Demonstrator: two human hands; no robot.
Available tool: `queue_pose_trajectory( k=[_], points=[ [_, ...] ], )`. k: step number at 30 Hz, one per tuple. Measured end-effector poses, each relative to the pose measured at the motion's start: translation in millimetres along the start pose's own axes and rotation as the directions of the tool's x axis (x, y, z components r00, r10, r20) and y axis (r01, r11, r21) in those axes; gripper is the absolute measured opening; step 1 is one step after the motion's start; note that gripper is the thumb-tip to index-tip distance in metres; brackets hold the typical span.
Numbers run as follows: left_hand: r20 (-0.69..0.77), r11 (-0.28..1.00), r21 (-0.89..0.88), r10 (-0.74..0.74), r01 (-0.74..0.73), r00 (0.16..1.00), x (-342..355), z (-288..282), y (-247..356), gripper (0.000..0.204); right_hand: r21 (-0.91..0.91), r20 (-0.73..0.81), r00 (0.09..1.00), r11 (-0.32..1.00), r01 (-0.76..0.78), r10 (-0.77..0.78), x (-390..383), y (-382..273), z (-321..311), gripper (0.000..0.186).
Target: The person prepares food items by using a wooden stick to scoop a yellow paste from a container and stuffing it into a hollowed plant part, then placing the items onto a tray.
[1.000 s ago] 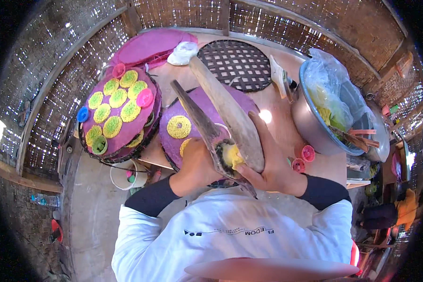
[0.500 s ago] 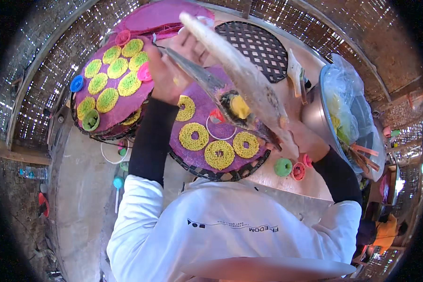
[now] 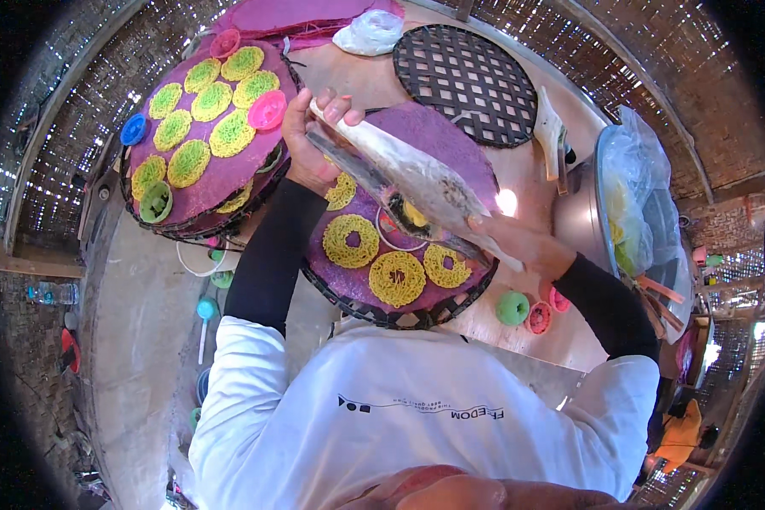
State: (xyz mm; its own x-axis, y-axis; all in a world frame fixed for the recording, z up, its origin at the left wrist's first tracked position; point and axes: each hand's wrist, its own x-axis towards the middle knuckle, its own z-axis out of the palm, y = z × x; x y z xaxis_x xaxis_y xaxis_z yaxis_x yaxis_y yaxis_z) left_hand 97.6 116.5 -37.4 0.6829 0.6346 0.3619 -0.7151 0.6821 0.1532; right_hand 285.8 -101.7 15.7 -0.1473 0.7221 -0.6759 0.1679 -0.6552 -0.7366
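Note:
A long wooden hand press lies slantwise between my hands, its pale upper lever just above the darker lower one. Between the levers shows a lump of yellow dough. My left hand is closed round the far-left ends, fingers over the upper lever. At the near-right end my right hand grips the press; some fingers are hidden. Beneath it, yellow rings of noodle-like strands lie on purple cloth over a round woven tray. A white hoop shows partly under the press.
At left, another cloth-covered tray bears yellow-green strand discs and pink, blue and green plastic moulds. A black lattice tray lies at the back. A metal basin with plastic bags stands right, near small moulds.
The two levers have come closer together round the dough. My left hand has wrapped onto the pale lever's end, and the press sits lower over the rings.

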Motion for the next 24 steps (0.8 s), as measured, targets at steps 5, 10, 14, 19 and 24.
queue_pose_trajectory(
  k=[5, 10, 14, 19, 24],
  points=[
    [0.026, 0.995, 0.102, 0.014, -0.017, 1.0, -6, -5, 4, 0.026, -0.111, -0.127, 0.979, 0.983, 0.144, -0.158, 12, 18, 1, 0.064],
    [-0.158, 0.984, 0.16, 0.108, -0.083, 0.982, -13, 4, -12, 0.027, 0.012, -0.082, 0.992, 0.995, 0.098, -0.096, -9, -4, 10, 0.065],
    [-0.289, 0.991, 0.093, 0.117, -0.093, 0.95, -14, 4, -28, 0.029, -0.046, -0.06, 0.998, 0.999, -0.011, 0.008, -18, -2, -6, 0.062],
    [-0.276, 0.993, 0.033, 0.122, -0.117, 0.954, -2, -14, -33, 0.03, -0.195, -0.221, 0.975, 0.978, -0.07, 0.026, -14, 10, -23, 0.065],
    [-0.151, 0.994, 0.091, 0.079, -0.066, 0.985, 7, -12, -15, 0.032, -0.406, -0.382, 0.921, 0.909, -0.095, -0.074, -3, 6, -13, 0.065]
  ],
)
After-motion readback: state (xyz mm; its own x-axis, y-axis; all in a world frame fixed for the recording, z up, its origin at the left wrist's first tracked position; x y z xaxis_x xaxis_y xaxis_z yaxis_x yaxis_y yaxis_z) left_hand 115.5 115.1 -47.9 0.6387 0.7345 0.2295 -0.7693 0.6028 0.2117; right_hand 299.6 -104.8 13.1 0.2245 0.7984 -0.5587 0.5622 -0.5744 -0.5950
